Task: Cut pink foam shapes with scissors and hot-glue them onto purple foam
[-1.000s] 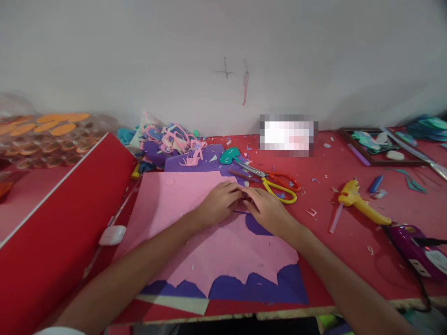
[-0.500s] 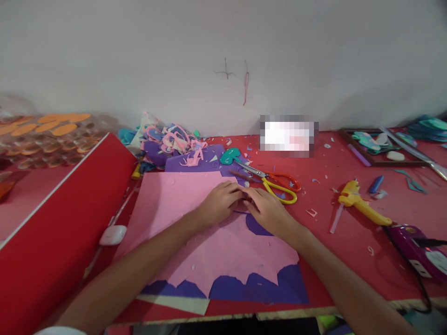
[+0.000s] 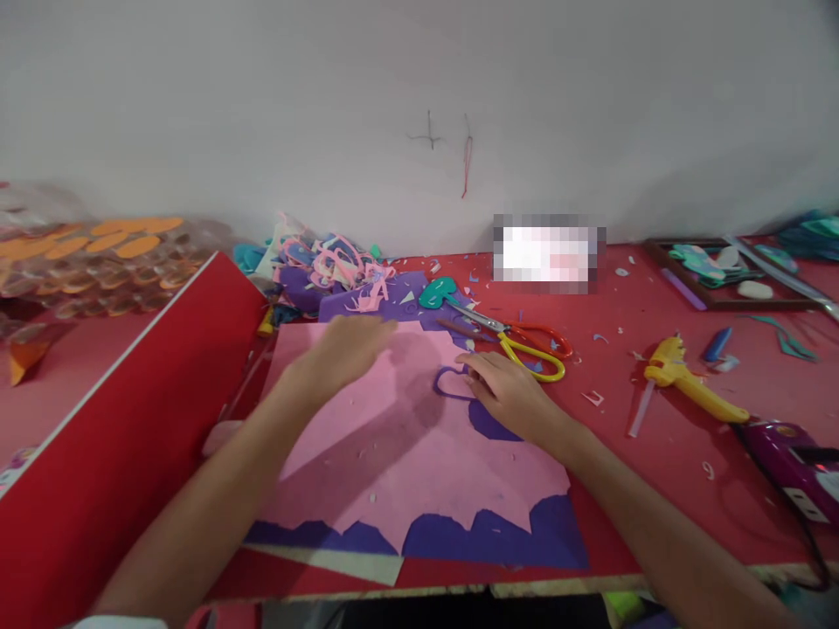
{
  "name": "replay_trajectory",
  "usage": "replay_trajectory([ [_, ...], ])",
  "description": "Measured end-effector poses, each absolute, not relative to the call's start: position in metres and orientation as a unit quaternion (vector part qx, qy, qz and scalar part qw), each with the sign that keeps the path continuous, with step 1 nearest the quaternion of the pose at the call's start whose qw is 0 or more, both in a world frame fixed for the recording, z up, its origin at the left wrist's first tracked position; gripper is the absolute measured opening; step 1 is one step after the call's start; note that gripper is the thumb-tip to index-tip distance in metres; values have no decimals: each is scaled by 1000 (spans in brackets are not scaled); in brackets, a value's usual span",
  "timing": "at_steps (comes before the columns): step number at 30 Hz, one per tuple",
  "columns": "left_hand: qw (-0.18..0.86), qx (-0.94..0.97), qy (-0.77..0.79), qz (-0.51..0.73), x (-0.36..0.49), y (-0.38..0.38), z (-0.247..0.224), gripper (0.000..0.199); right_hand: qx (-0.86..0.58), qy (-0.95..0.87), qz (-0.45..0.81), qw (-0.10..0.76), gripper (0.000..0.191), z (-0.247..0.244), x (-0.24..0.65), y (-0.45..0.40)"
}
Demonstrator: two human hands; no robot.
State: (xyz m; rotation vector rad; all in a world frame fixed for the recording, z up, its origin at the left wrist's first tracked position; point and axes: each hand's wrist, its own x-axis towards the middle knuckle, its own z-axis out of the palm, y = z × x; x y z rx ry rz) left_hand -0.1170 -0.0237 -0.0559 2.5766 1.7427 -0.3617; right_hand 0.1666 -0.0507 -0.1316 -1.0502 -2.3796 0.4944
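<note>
My left hand (image 3: 344,349) is raised over the left part of the pink sheet (image 3: 386,454), smeared by motion, so its fingers are unclear. My right hand (image 3: 504,380) rests at the right of the pink sheet, its fingers closed on the right side of a purple heart-shaped outline (image 3: 447,393) with pink inside. Purple sheet (image 3: 498,546) shows beneath the pink one's jagged lower edge. Scissors (image 3: 524,345) with red and yellow handles lie just beyond my right hand, with a teal piece (image 3: 438,293) by their blades.
A red board (image 3: 144,419) leans at the left, near orange ovals (image 3: 137,246). Scraps (image 3: 334,262) are heaped at the back. On the right are a yellow glue gun (image 3: 695,384), a purple power strip (image 3: 796,467) and a dark-framed tray (image 3: 708,301).
My left hand has lifted away from my right hand and moved left. The purple heart outline now shows beside my right hand. The view has shifted slightly.
</note>
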Motion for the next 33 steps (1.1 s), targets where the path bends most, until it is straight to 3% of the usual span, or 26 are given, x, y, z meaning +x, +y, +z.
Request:
replay_trajectory([
  [4,10,713,667,-215,-156,-15,-34,22,-379,-876,178,241,27,-131,167,-50],
  [14,50,709,672,-210,-163,-13,-29,18,-371,-878,182,243,26,-130,167,-50],
  [22,67,721,665,-182,-166,-14,-27,13,-508,-780,101,350,19,-129,185,-32],
  [25,67,727,660,-176,-168,-13,-27,11,-567,-770,26,293,15,-126,196,-25],
  [29,63,747,643,-159,-160,-11,-26,12,-629,-766,-47,128,14,-117,203,-24],
  [33,44,791,609,-42,-132,-15,-26,15,-645,-761,-48,56,22,-113,207,-25],
])
